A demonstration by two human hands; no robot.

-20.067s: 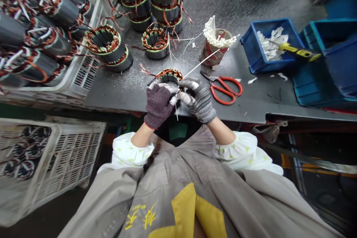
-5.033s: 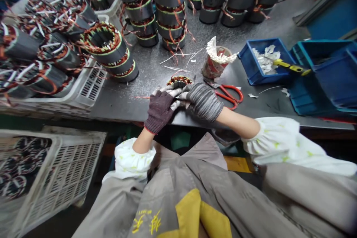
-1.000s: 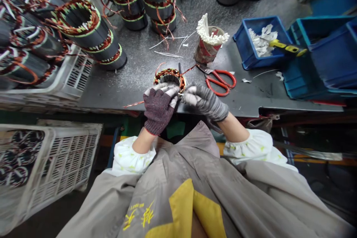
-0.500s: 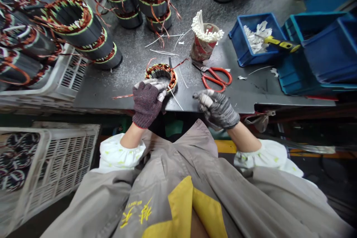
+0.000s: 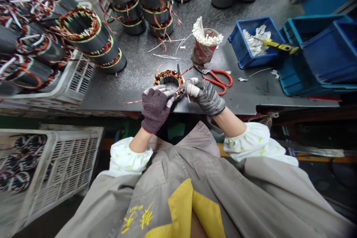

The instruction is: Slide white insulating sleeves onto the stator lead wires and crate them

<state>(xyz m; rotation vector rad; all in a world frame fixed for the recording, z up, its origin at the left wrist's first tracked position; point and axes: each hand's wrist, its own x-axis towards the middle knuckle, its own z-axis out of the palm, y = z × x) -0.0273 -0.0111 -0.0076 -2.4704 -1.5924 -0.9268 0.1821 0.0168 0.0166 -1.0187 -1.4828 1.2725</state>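
Observation:
A small stator point(image 5: 169, 79) with copper windings lies on the grey table point(image 5: 134, 78) near its front edge. My left hand point(image 5: 155, 105), in a dark maroon glove, grips the stator's near left side with fingers curled. My right hand point(image 5: 202, 93), in a grey glove, is closed beside the stator's right rim, pinching what looks like a thin white tie; it is too small to be sure. A loose copper wire point(image 5: 134, 101) trails left from the stator.
Red-handled scissors point(image 5: 218, 78) lie right of my right hand. A cup of white ties point(image 5: 204, 44) stands behind. Blue bins point(image 5: 252, 44) sit at the right, one holding white slips and a yellow-handled tool point(image 5: 279, 46). Stacked stators point(image 5: 92, 41) and white crates point(image 5: 75, 81) crowd the left and back.
My right hand, which had pulled away to the right half a second ago, has come back to the stator's right rim. My left hand has stayed on the stator.

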